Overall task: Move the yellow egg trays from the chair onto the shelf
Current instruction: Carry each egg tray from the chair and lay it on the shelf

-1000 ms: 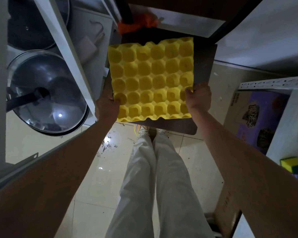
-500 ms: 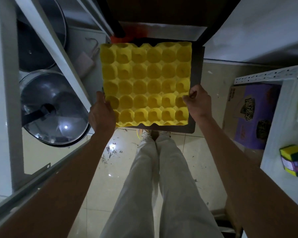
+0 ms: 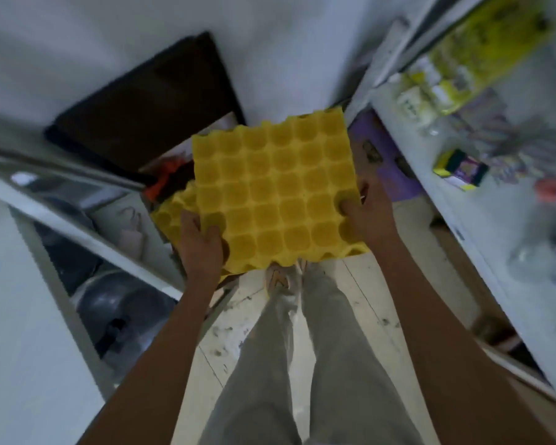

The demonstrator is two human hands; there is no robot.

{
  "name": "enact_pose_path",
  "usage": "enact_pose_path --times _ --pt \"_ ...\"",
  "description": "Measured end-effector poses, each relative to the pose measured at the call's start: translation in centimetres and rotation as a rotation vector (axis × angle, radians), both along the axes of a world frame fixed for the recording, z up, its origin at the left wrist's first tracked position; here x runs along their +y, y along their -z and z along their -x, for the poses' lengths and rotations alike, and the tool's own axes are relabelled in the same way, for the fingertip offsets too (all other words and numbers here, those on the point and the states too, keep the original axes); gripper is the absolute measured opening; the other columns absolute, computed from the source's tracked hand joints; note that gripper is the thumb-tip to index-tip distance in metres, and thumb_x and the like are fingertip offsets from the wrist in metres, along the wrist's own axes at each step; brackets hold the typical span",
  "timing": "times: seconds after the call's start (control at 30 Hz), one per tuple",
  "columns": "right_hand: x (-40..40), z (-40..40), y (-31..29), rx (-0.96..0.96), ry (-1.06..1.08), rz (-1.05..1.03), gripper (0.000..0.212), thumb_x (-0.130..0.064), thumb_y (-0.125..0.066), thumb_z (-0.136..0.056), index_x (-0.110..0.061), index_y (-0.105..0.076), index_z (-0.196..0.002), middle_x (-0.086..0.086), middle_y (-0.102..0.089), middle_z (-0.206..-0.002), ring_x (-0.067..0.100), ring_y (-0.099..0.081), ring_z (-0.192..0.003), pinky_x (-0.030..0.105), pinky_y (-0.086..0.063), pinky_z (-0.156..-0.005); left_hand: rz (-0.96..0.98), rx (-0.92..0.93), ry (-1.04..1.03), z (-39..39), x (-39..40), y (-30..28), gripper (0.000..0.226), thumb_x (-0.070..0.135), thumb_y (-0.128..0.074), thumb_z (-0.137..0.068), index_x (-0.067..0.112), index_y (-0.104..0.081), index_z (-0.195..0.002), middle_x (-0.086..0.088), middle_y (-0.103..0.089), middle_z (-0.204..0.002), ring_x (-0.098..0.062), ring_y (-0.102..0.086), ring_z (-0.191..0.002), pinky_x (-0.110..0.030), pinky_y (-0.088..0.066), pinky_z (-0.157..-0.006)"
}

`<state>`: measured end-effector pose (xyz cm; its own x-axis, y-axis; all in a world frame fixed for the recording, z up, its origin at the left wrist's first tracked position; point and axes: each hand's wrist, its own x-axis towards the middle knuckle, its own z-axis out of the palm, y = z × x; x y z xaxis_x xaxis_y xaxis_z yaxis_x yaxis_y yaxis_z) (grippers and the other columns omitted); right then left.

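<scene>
Yellow pulp egg tray (image 3: 276,194) is held level in the air between both hands, above the floor and near the dark chair (image 3: 148,104) on the far left, with a second yellow tray (image 3: 174,210) peeking out beneath its left edge. The left hand (image 3: 203,245) clamps the near-left corner, fingers (image 3: 214,231) curled into the cups; the right hand (image 3: 369,216) pinches the right rim, thumb pressed into a cup. The white shelf (image 3: 463,245) stands on the right, crowded with packets. To do this well, keep the tray flat, grip both edges evenly so the soft pulp does not buckle, and pick a bare patch of shelf before lowering.
</scene>
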<state>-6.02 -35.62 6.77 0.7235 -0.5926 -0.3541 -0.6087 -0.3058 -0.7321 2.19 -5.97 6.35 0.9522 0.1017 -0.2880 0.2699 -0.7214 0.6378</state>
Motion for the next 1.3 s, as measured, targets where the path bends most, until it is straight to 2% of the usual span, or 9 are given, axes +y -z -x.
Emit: enact_pose_path --times 0.13,0.27,0.47,0.7,0.83,0.93,1.0,1.13,1.3 --pt "-1.9 9.4 -5.6 0.012 0.275 -0.032 0.027 -0.015 -0.064 -0.079 -0.020 -0.041 -0.091 -0.007 -0.043 -0.071 0.009 -0.047 -0.063 0.030 -0.032 -0.054 0.109 -0.054 0.194 3.0 -5.0 -4.9 0.014 0.016 -0.053 -0.093 0.014 -0.040 -0.097 0.012 -0.042 -0.080 0.004 -0.043 -0.068 -0.022 -0.033 -0.060" --pt "-3.4 21.6 -10.7 0.118 0.576 -0.085 0.031 -0.011 -0.064 -0.083 -0.028 -0.037 -0.085 -0.004 -0.051 -0.072 0.013 -0.052 -0.065 0.029 -0.031 -0.052 0.214 -0.003 0.422 9.1 -10.7 -9.1 0.014 0.021 -0.058 -0.095 0.017 -0.046 -0.101 0.012 -0.049 -0.085 0.008 -0.049 -0.071 -0.025 -0.038 -0.061" --pt "-1.7 39.3 -15.3 0.165 0.810 -0.088 0.023 -0.014 -0.060 -0.090 -0.024 -0.041 -0.098 -0.001 -0.056 -0.077 0.016 -0.055 -0.068 0.026 -0.033 -0.052 0.156 0.151 0.686 20.6 -17.2 -12.6 0.011 0.023 -0.056 -0.094 0.026 -0.055 -0.105 0.004 -0.063 -0.093 -0.022 -0.061 -0.085 -0.039 -0.049 -0.072" --pt "-0.2 51.8 -20.2 0.124 0.962 -0.090 0.030 -0.013 -0.055 -0.093 -0.030 -0.042 -0.114 -0.006 -0.057 -0.082 0.010 -0.052 -0.070 0.035 -0.042 -0.065 0.164 0.271 0.847 31.3 -20.0 -17.8 0.015 0.019 -0.053 -0.095 0.032 -0.047 -0.100 0.008 -0.061 -0.093 -0.014 -0.062 -0.085 -0.030 -0.042 -0.062" --pt "-0.2 53.7 -21.2 0.093 0.963 -0.031 0.027 -0.016 -0.058 -0.095 -0.028 -0.040 -0.111 0.003 -0.060 -0.084 0.010 -0.051 -0.065 0.029 -0.037 -0.056 0.166 0.263 0.865 32.8 -21.8 -20.4 0.011 0.014 -0.056 -0.095 0.024 -0.052 -0.094 0.000 -0.064 -0.089 -0.019 -0.064 -0.082 -0.030 -0.042 -0.060" --pt "-1.6 52.6 -22.7 0.017 0.990 -0.037 0.028 -0.012 -0.059 -0.094 -0.023 -0.040 -0.111 0.001 -0.059 -0.085 0.024 -0.055 -0.073 0.035 -0.040 -0.066 0.166 0.166 0.903 31.9 -24.2 -22.8 0.007 0.011 -0.058 -0.095 0.017 -0.055 -0.098 0.001 -0.062 -0.090 -0.014 -0.060 -0.083 -0.028 -0.041 -0.063" --pt "-2.8 51.1 -23.2 -0.016 1.012 -0.021 0.028 -0.009 -0.060 -0.093 -0.024 -0.040 -0.105 -0.004 -0.058 -0.083 0.018 -0.054 -0.073 0.035 -0.039 -0.064 0.172 0.100 0.925 30.3 -26.0 -23.9 0.006 0.011 -0.058 -0.094 0.016 -0.056 -0.096 0.000 -0.062 -0.087 -0.014 -0.060 -0.081 -0.029 -0.041 -0.064" --pt "-6.2 47.1 -23.5 -0.023 1.046 0.014 0.020 -0.011 -0.057 -0.094 -0.022 -0.040 -0.094 -0.002 -0.061 -0.078 0.015 -0.057 -0.070 0.026 -0.034 -0.053 0.208 0.055 0.935 26.0 -30.1 -24.3 0.004 0.015 -0.060 -0.097 0.018 -0.061 -0.098 0.004 -0.065 -0.087 -0.012 -0.062 -0.082 -0.027 -0.041 -0.062" --pt "-11.8 40.6 -24.5 -0.050 1.104 0.033 0.010 -0.020 -0.058 -0.094 -0.020 -0.049 -0.090 0.002 -0.065 -0.079 0.023 -0.061 -0.073 0.034 -0.045 -0.057 0.208 -0.024 0.956 19.5 -36.6 -24.4 0.006 0.021 -0.060 -0.098 0.026 -0.059 -0.095 0.016 -0.061 -0.081 0.001 -0.055 -0.075 -0.022 -0.037 -0.060"
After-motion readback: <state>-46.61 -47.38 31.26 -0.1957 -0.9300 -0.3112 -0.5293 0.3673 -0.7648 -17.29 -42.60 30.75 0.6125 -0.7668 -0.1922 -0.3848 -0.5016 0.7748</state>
